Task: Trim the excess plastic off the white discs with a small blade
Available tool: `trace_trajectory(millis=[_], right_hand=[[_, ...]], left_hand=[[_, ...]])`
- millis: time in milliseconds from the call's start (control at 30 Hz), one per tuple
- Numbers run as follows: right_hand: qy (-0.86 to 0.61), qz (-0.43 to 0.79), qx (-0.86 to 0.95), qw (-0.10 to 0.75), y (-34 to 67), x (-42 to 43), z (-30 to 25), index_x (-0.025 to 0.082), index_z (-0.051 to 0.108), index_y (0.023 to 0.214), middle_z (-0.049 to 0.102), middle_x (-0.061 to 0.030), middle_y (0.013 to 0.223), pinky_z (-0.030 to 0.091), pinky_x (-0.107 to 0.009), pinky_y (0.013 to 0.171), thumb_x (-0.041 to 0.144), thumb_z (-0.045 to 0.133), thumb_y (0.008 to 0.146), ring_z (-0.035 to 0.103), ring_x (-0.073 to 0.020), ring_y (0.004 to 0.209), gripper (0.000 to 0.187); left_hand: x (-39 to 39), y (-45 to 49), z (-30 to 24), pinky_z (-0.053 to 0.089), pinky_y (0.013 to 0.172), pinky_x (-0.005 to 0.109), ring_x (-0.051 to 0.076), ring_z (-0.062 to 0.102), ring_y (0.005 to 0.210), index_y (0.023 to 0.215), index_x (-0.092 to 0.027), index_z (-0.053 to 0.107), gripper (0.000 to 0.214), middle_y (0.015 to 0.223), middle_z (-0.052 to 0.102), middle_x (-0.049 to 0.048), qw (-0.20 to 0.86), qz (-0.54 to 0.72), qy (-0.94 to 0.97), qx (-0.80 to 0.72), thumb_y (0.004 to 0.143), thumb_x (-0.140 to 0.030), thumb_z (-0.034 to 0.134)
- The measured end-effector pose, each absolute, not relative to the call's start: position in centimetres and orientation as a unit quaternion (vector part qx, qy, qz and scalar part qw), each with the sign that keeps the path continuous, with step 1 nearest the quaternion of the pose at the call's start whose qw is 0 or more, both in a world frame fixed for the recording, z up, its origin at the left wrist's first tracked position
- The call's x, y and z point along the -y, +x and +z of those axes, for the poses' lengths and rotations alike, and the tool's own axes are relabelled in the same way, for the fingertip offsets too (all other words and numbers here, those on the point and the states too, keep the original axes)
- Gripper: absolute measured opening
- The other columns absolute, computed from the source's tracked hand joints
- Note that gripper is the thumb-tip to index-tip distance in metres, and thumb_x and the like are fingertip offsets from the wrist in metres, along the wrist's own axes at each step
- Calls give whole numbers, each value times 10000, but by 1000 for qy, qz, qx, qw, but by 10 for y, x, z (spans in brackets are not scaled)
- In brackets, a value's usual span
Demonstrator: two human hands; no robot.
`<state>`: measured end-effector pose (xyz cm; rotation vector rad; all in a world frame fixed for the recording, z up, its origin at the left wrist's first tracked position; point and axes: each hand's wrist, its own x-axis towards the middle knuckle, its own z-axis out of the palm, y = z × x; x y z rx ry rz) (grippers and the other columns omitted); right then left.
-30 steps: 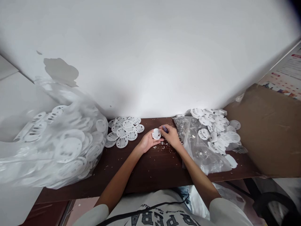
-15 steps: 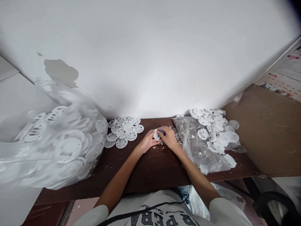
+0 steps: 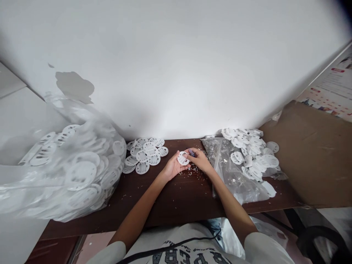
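Observation:
My left hand (image 3: 172,168) grips a round white plastic disc (image 3: 182,158) with slots in it, thumb near its left edge. At the disc's right side is my right hand (image 3: 200,160), its fingers closed round a small purple object (image 3: 191,151) whose kind I cannot make out. The right fingertips touch the disc or lie just over it. Small pale scraps (image 3: 195,171) are scattered on the brown table (image 3: 178,201) beneath and beside the hands. Left of my hands lies a loose pile of similar slotted discs (image 3: 150,148).
A large clear plastic bag (image 3: 90,176) full of white discs stands at the left. To the right, a flat clear bag (image 3: 228,179) lies by a heap of white parts (image 3: 254,154). A cardboard box (image 3: 316,157) borders the right side, with a white wall (image 3: 176,73) behind.
The disc has been turned so that its slotted face shows more fully. My right hand has shifted slightly right, uncovering more of the disc. The purple object stays in its fingers.

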<state>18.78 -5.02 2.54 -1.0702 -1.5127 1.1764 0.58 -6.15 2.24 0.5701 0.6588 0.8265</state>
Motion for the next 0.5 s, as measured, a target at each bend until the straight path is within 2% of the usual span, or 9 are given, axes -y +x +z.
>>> trace_trajectory(millis=[200,367,500], right_hand=[[-437,571,521,461,185,54,29,216,755,1017,677,-10,810,441,-246,548,539,741,839,539,-135,629,369],[-435,601,489,460,182,55,28,217,743,968,654,1,768,402,-229,506,529,770,815,498,-112,570,348],[-431,578,516,462,181,54,25,211,715,904,608,12,724,404,-238,514,518,774,811,480,-115,564,326]], left_hand=[[63,7,26,566,788,334,230,730,821,1357,-109,603,566,1022,760,179,828,387,270,-303,1021,-545,472],[65,8,29,563,753,331,232,731,790,1310,-102,624,551,1017,762,191,827,381,276,-306,1026,-542,452],[65,9,26,573,772,344,240,735,825,1241,-94,654,515,1025,760,190,824,387,278,-307,1024,-525,472]])
